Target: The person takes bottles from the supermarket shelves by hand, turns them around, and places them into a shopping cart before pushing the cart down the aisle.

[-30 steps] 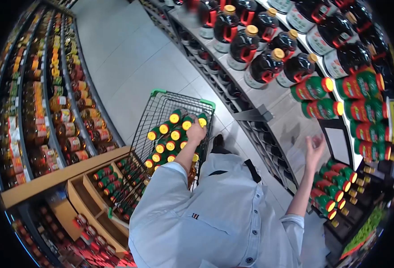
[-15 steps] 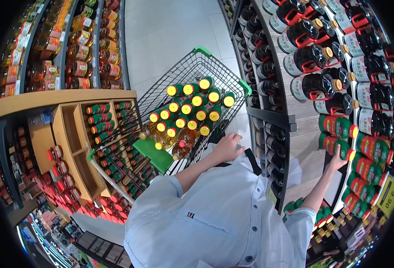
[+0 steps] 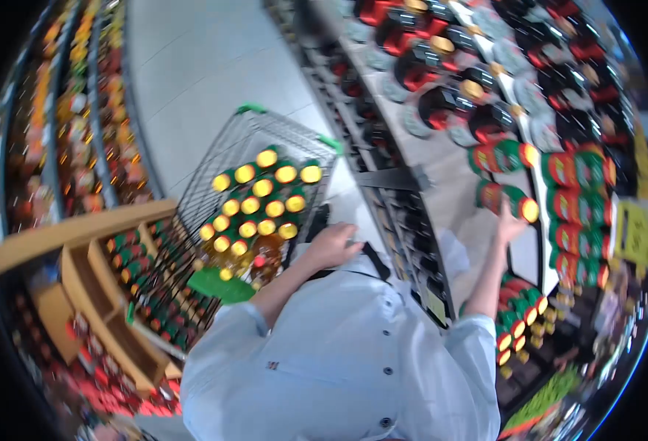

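My right hand (image 3: 514, 224) is wrapped round a green bottle (image 3: 514, 201) with a red label and a yellow cap, lying sideways at the shelf on the right. A similar bottle (image 3: 499, 156) lies just beside it. My left hand (image 3: 333, 246) is in front of my waist, its fingers curled in; what they hold, if anything, is hidden. Ahead of it is a wire shopping cart (image 3: 214, 151) with green corners. Several green bottles (image 3: 262, 188) with yellow caps stand in it, beside bottles of amber liquid (image 3: 269, 246).
Large dark bottles (image 3: 442, 106) with red handles fill the right-hand shelves. More green bottles (image 3: 575, 206) lie stacked beyond my right hand, by a yellow price sign (image 3: 634, 239). A wooden display (image 3: 81, 242) and oil shelves line the left. Grey floor tiles (image 3: 199, 59) run between.
The view has turned and blurred, so cart and shelves appear shifted left. My right hand still grips the bottle, which now sits a little apart from its neighbour. My left hand stays curled at my waist.
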A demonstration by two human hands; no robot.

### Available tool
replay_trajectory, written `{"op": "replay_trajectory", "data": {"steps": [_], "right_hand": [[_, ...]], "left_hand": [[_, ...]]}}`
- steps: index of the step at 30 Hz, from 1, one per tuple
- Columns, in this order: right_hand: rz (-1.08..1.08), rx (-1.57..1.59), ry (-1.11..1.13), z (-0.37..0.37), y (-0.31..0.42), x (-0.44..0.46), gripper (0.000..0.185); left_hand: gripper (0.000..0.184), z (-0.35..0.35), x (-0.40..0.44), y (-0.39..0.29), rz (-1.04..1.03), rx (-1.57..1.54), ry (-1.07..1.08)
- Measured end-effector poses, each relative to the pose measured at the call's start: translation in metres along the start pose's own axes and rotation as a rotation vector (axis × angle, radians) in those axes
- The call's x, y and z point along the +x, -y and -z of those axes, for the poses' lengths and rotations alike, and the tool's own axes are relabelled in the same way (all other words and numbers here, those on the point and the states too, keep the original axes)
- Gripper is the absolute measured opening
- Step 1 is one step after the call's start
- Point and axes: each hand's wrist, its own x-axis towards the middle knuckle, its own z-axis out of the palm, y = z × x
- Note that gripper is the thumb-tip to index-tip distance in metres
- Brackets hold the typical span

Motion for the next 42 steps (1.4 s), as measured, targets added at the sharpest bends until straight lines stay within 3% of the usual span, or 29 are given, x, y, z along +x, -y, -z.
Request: {"op": "replay_trajectory", "data": {"steps": [2,3,4,8,10,12,14,15,16,17,18,19,20,23,25,31,36,42], "right_hand": [[0.049,0.139,-0.052,-0.004,-0.018,-0.005,0.056],[0.01,0.084,-0.13,-0.002,-0.003,-0.017,0.061],[-0.091,0.131,-0.057,0.005,0.011,-0.025,0.072],[-0.217,0.11,-0.045,0.028,0.057,-0.062,0.067],[-0.245,0.168,-0.075,0.042,0.077,-0.078,0.057],[-0.354,0.358,0.097,0.064,0.102,-0.091,0.047],[-0.419,0.475,0.102,0.079,0.117,-0.1,0.04],[-0.494,0.624,0.257,0.088,0.128,-0.102,0.04],[-0.557,0.777,0.411,0.093,0.135,-0.106,0.04],[-0.567,0.789,0.37,0.093,0.137,-0.112,0.04],[-0.617,0.89,0.49,0.093,0.14,-0.116,0.04],[-0.656,0.989,0.613,0.091,0.143,-0.119,0.04],[-0.65,0.972,0.649,0.087,0.142,-0.126,0.039],[-0.659,0.925,0.629,0.086,0.144,-0.142,0.045],[-0.679,0.951,0.593,0.089,0.141,-0.148,0.046],[-0.7,1.07,0.504,0.094,0.119,-0.183,0.047],[-0.666,1.314,0.569,0.111,0.091,-0.203,0.049],[-0.557,1.272,0.559,0.165,0.086,-0.213,0.046]], "left_hand": [[0.045,0.005,0.008,-0.009,0.01,0.033,0.04],[0.045,0.008,0.011,-0.011,-0.003,-0.005,0.065],[0.046,0.01,0.015,-0.015,0.0,-0.037,0.081],[0.047,0.019,0.032,-0.035,0.016,-0.074,0.182],[0.042,0.016,0.042,-0.038,0.067,-0.358,0.268],[0.04,0.01,0.056,-0.045,0.056,-0.415,0.323],[0.046,0.008,0.073,-0.063,0.288,-0.905,0.393],[0.061,0.003,0.084,-0.054,0.282,-1.027,0.564],[0.061,0.004,0.086,-0.062,0.286,-0.997,0.599],[0.07,0.002,0.088,-0.074,0.398,-1.204,0.733],[0.08,0.001,0.093,-0.082,0.517,-1.409,0.863],[0.095,0.001,0.096,-0.091,0.518,-1.386,1.016],[0.098,-0.004,0.096,-0.104,0.37,-1.499,1.332],[0.101,-0.003,0.084,-0.13,0.279,-1.267,1.262],[0.098,-0.012,0.082,-0.123,0.378,-1.381,1.211],[0.103,-0.031,0.073,-0.13,0.478,-1.558,1.317],[0.112,-0.048,0.066,-0.149,0.412,-1.48,1.319],[0.113,-0.079,0.044,-0.175,0.366,-1.514,1.346]]}}
